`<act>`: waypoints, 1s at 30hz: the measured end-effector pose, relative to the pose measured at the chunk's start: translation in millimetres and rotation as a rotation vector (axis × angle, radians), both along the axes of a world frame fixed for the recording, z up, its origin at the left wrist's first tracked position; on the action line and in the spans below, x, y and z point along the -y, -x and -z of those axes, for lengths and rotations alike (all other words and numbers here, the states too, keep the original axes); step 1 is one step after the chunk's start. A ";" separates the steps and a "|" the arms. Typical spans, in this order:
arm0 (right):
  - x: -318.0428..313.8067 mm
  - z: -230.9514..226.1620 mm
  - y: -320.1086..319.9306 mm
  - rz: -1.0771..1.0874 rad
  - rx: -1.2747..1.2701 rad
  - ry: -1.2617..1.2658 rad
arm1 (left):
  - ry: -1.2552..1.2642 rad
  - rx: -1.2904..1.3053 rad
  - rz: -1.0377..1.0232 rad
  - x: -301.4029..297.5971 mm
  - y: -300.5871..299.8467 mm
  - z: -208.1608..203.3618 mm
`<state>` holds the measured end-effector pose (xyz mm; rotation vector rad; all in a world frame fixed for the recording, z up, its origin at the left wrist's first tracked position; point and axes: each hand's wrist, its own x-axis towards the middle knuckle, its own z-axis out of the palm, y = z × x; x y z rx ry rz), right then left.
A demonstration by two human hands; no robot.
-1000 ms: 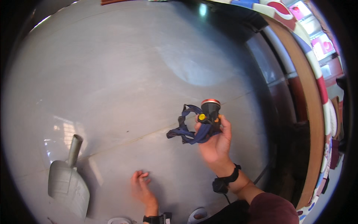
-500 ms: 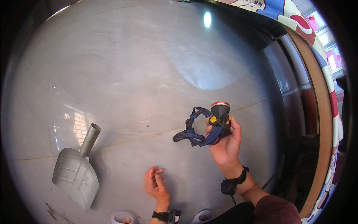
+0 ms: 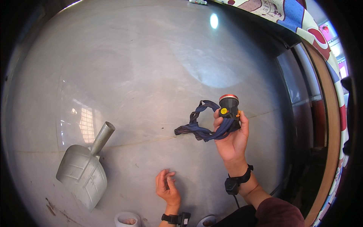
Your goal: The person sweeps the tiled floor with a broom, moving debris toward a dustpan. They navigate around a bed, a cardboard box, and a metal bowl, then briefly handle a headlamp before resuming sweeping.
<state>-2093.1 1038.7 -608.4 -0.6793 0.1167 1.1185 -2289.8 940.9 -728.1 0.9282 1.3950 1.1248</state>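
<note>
My right hand (image 3: 233, 145) holds up a black headlamp (image 3: 229, 104) with a red rim and a round yellow sticker on its side. Thumb and fingers wrap round its lower part, lens end upward. From it a twisted dark blue strap (image 3: 198, 130) loops out to the left and hangs in the air. Lower down and farther left, my left hand (image 3: 167, 188) hovers over the floor with nothing in it, its fingers loosely bent and apart. Both wrists wear black bands with small devices.
A metal dustpan (image 3: 85, 176) lies on the glossy grey floor (image 3: 124, 79) at the left. Along the right runs dark furniture with a wooden edge (image 3: 329, 151) and a patterned cloth (image 3: 291, 15). A pale slipper (image 3: 126, 219) shows at the bottom.
The view has shifted a little, so the dustpan and both hands appear farther right. The headlamp in my right hand sits slightly higher in the picture. Both hands keep the same pose.
</note>
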 end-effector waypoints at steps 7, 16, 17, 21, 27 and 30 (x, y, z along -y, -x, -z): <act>-7.5 -0.1 1.1 0.016 0.029 0.016 | -0.010 -0.051 -0.002 1.1 -1.8 1.1; -22.7 4.6 10.3 0.007 -0.056 -0.065 | -0.021 -0.080 0.003 0.9 -1.4 1.8; -23.7 6.9 12.1 0.016 -0.046 -0.042 | -0.028 -0.083 0.005 0.2 -0.7 2.0; -26.4 13.3 18.0 0.012 -0.011 -0.001 | -0.037 -0.075 -0.003 -0.1 -0.7 -0.9; -36.3 27.2 33.1 -0.010 -0.025 0.002 | -0.050 -0.086 0.018 -1.1 0.5 -0.4; -44.6 33.3 39.4 -0.024 -0.039 -0.004 | -0.067 -0.109 0.029 -1.5 1.6 0.0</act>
